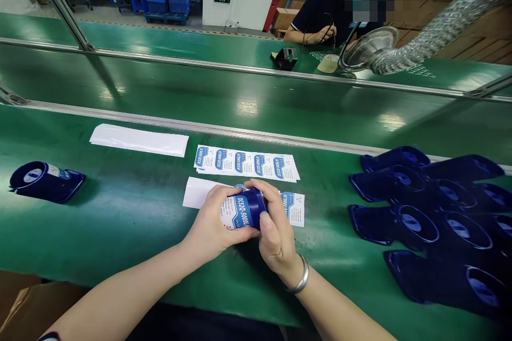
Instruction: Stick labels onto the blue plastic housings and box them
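A dark blue plastic housing (258,203) is held between my two hands, over the middle of the green table. Its side carries a white and blue printed label (237,212). My left hand (213,219) grips it from the left, thumb along the near side. Around the right end curl the fingers of my right hand (277,239), thumb at the rim. Under and behind the hands lies a partly hidden label strip (294,209). Just beyond is a stack of label sheets (247,163) with several blue and white labels.
A blank white backing strip (139,140) lies at the back left. One labelled blue housing (45,181) stands far left; several more housings (418,223) crowd the right. A metal rail (216,128) borders the table's back. Opposite, a person's hand (322,35) works near a fume duct (432,37).
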`<state>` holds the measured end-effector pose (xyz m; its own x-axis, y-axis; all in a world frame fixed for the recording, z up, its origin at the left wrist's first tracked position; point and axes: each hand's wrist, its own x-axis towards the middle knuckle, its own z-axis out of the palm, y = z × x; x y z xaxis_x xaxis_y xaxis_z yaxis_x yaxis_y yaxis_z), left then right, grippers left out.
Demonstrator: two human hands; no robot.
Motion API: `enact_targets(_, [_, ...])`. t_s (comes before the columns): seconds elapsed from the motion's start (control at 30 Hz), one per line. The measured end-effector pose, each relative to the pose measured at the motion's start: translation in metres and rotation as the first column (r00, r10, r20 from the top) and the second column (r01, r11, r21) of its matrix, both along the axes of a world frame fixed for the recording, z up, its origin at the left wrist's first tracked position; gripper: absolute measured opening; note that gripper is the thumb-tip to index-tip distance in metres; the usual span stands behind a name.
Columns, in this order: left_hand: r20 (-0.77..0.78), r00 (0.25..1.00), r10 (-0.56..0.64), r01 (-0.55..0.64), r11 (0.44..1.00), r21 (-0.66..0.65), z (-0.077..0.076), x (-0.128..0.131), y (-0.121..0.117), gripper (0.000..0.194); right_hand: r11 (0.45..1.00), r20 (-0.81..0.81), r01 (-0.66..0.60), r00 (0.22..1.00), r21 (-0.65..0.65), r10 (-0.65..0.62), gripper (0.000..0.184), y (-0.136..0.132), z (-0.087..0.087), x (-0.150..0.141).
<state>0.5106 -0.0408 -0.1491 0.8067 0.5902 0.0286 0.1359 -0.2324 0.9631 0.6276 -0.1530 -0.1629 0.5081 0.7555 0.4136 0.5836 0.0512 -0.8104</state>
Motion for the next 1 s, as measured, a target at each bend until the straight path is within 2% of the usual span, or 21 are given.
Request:
enact_targets(0.1, [-0.019,1.0,-0.005,0.006,0.999,0.038,0.0,0.0,0.001,0.065,1.0,-0.075,0.003,0.997,-0.01,-0.004,0.045,0.001,0.001,-0.001])
enact_targets(0.2, [-0.078,0.996,-0.035,0.036,0.999,0.012,0.004,0.0,0.004,0.07,0.999,-0.159,0.001,0.987,-0.032,-0.006,0.045,0.002,0.0,-0.001])
enact_targets(0.3, [-0.094,0.991,-0.092,0.083,0.992,-0.095,0.01,-0.001,0.008,0.073,0.997,-0.25,-0.001,0.968,-0.073,-0.017,0.046,0.001,-0.001,0.0])
enact_targets(0.43, [-0.031,0.993,-0.116,0.105,0.965,-0.241,0.012,-0.003,0.011,0.063,0.995,-0.267,0.002,0.963,-0.098,-0.028,0.047,0.0,0.0,-0.001])
enact_targets(0.6, [-0.069,0.995,-0.067,0.053,0.979,-0.198,0.009,-0.002,0.006,0.063,0.996,-0.269,0.012,0.963,-0.09,-0.036,0.048,0.0,-0.001,0.0])
enact_targets(0.73, [-0.078,0.994,-0.07,0.066,0.996,-0.055,0.01,-0.002,0.005,0.066,0.994,-0.355,0.023,0.933,-0.105,-0.059,0.053,0.001,-0.003,0.002])
enact_targets(0.83, [-0.064,0.992,-0.113,0.113,0.994,0.002,0.011,-0.003,0.008,0.07,0.992,-0.413,0.043,0.907,-0.115,-0.087,0.059,0.004,-0.004,0.006])
enact_targets(0.9, [-0.079,0.984,-0.161,0.16,0.987,-0.017,0.01,-0.004,0.011,0.08,0.989,-0.468,0.065,0.876,-0.129,-0.118,0.061,0.007,-0.005,0.01])
enact_targets(1.0, [-0.085,0.979,-0.185,0.168,0.97,-0.175,0.008,-0.004,0.012,0.096,0.988,-0.55,0.062,0.825,-0.144,-0.132,0.062,0.009,-0.007,0.014])
